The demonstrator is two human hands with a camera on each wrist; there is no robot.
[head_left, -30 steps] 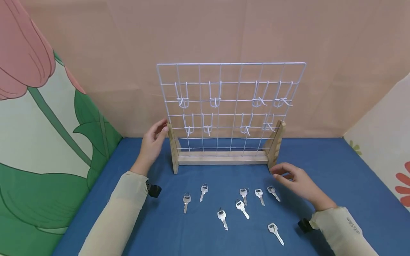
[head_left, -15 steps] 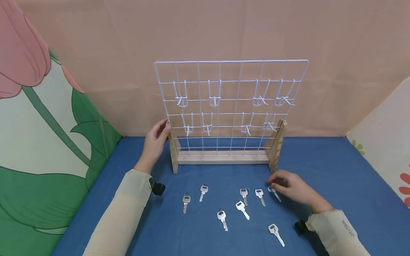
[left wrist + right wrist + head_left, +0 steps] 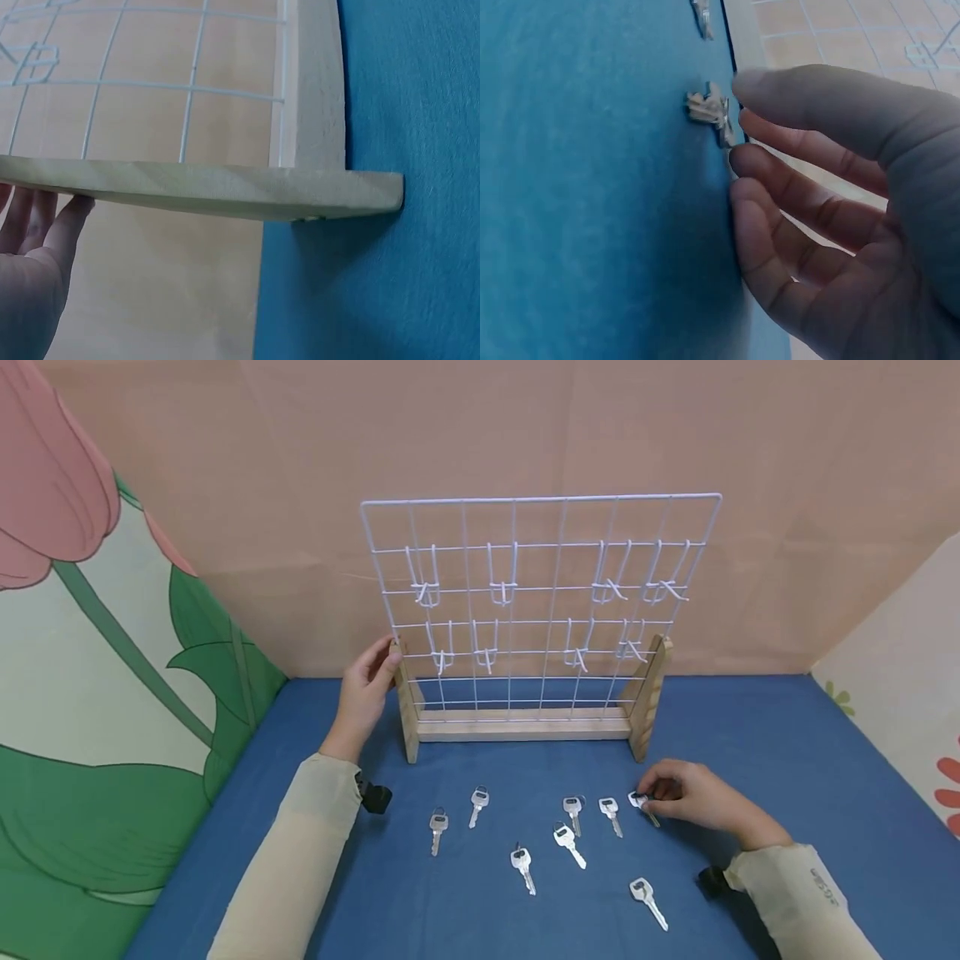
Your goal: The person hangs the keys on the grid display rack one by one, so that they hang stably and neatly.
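Observation:
A white wire grid rack (image 3: 540,585) with several hooks stands in a wooden base (image 3: 525,729). My left hand (image 3: 362,693) holds its left wooden upright (image 3: 408,710) near the top, the thumb in front; in the left wrist view the thumb and fingers meet the wood (image 3: 225,187), some fingertips hidden. My right hand (image 3: 693,797) is low over the cloth, fingers bent and touching or just above a silver key (image 3: 637,799), partly covered. In the right wrist view a gap shows between thumb and index finger, and blurred keys (image 3: 709,109) lie beyond the fingertips.
More keys with rings lie spread on the blue cloth (image 3: 420,910), such as a key (image 3: 648,902) at the front right and a key (image 3: 438,831) at the left. A tan backdrop (image 3: 225,427) rises behind, with a flower-patterned panel (image 3: 142,677) at the left.
My right hand has come down from beside the rack's right foot onto the rightmost key. The left hand has closed in on the left upright. The keys have not visibly moved.

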